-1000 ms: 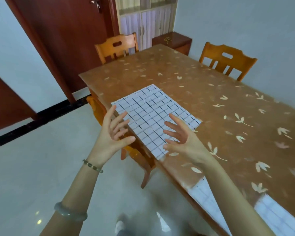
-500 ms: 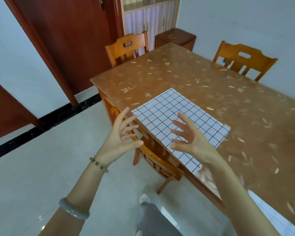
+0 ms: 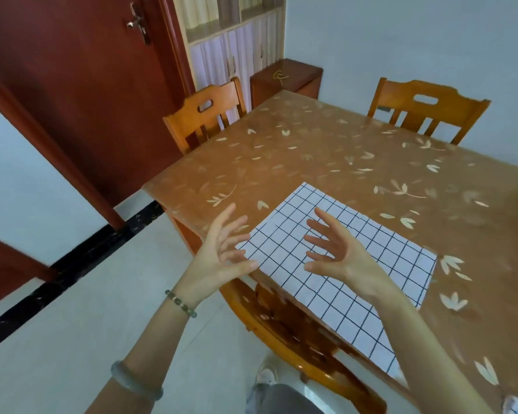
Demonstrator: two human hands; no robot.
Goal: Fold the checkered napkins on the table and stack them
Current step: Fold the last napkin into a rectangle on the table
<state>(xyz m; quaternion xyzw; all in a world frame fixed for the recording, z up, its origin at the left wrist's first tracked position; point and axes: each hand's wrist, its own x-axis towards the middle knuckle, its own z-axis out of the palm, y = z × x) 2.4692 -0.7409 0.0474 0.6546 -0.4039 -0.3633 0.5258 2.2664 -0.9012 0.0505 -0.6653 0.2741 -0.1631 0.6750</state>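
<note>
Two hands hover empty, each grip released with fingers spread: the left hand [image 3: 222, 258] off the table's near-left corner, the right hand [image 3: 335, 255] above the checkered napkin [image 3: 356, 264], apparently not touching it, though the view leaves that unsure. The napkin lies flat and unfolded on the table [image 3: 311, 150], its near edge reaching the table's rim above a chair [image 3: 296, 330] tucked below. Pinching only one corner could drag the cloth over the rim, or fold it askew. Compared with a second ago, the hands keep the same open pose while the view has swung left, showing more of the door [image 3: 72, 85].
</note>
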